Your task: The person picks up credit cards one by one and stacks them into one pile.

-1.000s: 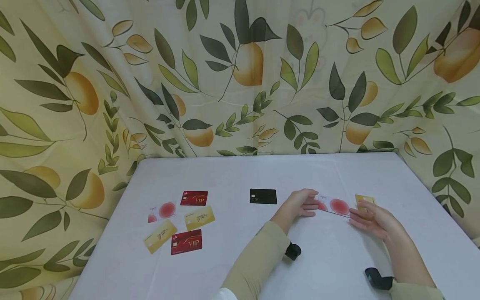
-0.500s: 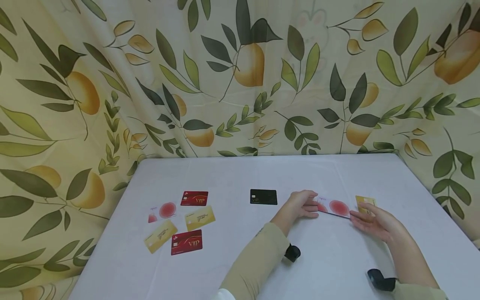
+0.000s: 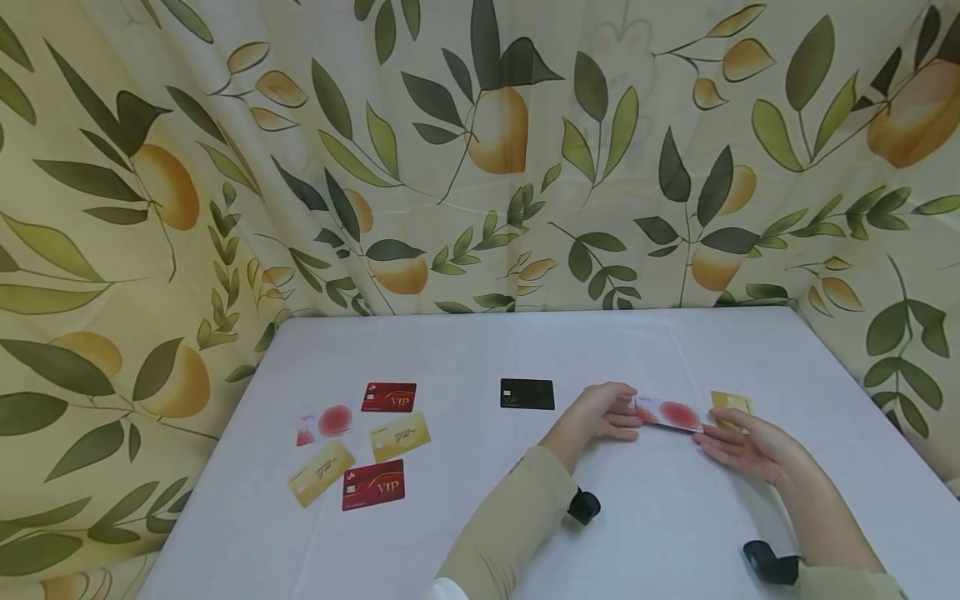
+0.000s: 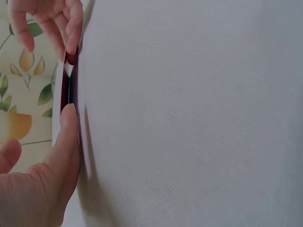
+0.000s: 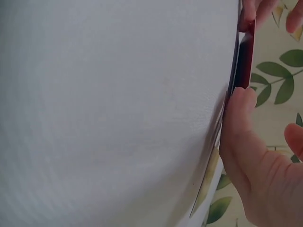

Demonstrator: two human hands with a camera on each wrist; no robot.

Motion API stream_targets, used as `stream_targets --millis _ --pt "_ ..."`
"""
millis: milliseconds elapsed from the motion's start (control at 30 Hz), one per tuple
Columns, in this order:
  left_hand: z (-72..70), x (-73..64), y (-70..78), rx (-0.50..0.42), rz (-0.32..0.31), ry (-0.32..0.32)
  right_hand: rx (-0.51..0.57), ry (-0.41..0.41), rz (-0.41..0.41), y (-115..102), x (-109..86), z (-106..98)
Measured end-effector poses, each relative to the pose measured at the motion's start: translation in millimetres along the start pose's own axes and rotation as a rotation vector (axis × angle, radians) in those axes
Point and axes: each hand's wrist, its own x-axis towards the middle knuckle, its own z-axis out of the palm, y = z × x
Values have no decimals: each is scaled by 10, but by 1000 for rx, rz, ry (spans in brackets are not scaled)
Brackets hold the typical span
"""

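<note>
A white card with a pink shape and a red circle [image 3: 679,415] spans the gap between my two hands. The fingertips of my left hand [image 3: 592,419] press its left edge. At its lower right corner the fingertips of my right hand [image 3: 753,446] touch the other end. Both thumbs stand apart from the card. Seen edge-on in the wrist views, the card's underside [image 5: 245,59] looks dark red. A yellow card [image 3: 730,400] lies partly hidden behind my right thumb. To the left of my left hand a black VIP card [image 3: 527,393] lies flat.
On the left of the white table [image 3: 465,467] lie two red VIP cards, the far one [image 3: 388,397] and the near one [image 3: 373,485]. Two gold cards [image 3: 400,436] and another pink-and-red card [image 3: 333,421] lie among them. A fruit-patterned curtain [image 3: 450,233] hangs behind the table.
My right fingertips have shifted slightly left and under the corner of the pink-and-red card. My left fingers have edged slightly right. The cards lying on the table have not moved.
</note>
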Motion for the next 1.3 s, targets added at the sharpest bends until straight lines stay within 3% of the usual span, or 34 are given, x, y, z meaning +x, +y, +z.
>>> stream_targets --millis 400,567,867,1100,1300 --pt "41 21 -92 19 -6 -6 -171 -6 -7 32 44 24" --pt "30 9 -111 19 21 1 -185 17 3 23 61 87" --pt "-12 43 -133 -91 155 139 -148 117 -47 28 151 333" --pt "-198 32 -33 -114 210 143 -155 109 -109 46 239 580" --pt "-457 -20 46 -137 255 146 -224 179 -104 87 313 883"
